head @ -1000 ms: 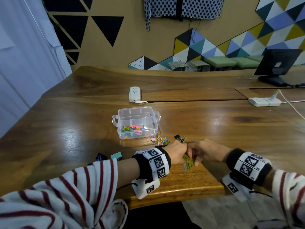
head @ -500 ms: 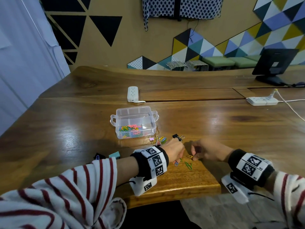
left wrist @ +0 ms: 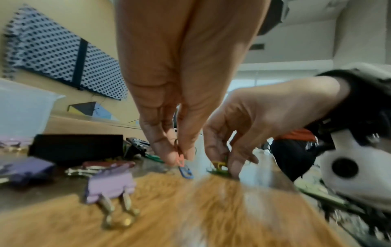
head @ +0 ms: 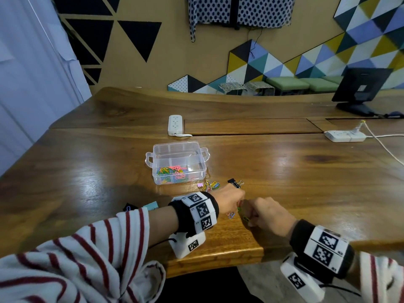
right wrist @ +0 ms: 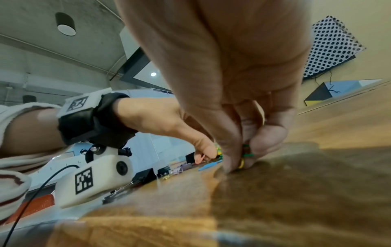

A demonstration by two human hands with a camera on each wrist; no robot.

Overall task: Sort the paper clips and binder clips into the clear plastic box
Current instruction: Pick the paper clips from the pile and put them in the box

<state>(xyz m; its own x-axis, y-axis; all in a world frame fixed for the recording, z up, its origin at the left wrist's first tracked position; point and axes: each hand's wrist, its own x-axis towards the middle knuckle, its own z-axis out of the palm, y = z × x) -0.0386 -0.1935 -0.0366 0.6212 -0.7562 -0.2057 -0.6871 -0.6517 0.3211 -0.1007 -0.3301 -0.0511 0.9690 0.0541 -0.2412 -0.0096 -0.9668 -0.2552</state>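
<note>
Paper clips: the two hands are working a small linked bunch near the table's front edge. Left hand pinches a pink paper clip between thumb and fingertip, with a blue clip hanging off it onto the wood. Right hand pinches the yellow and green clips down against the table; the right wrist view shows the same pinch, clips just at the fingertips.

Change: 1.0 s ago the hands were pressed together over the bunch, 0.5 s ago they were pulled apart with clips lying between, now they've closed in again, nearly touching. Reads as untangling a chain, so no clip from this bunch has gone to the box yet. Judgement only.

Clear plastic box: sits beyond the hands, centre of the table, lid off, divided into compartments. Front-left compartment holds a mixed pile of coloured paper clips; the other compartments look empty from here.

Still loose: a black binder clip just beyond the left hand, a pink binder clip and a few clips in front of the box, a purple binder clip close in the left wrist view, two more binder clips by the left sleeve.
</note>
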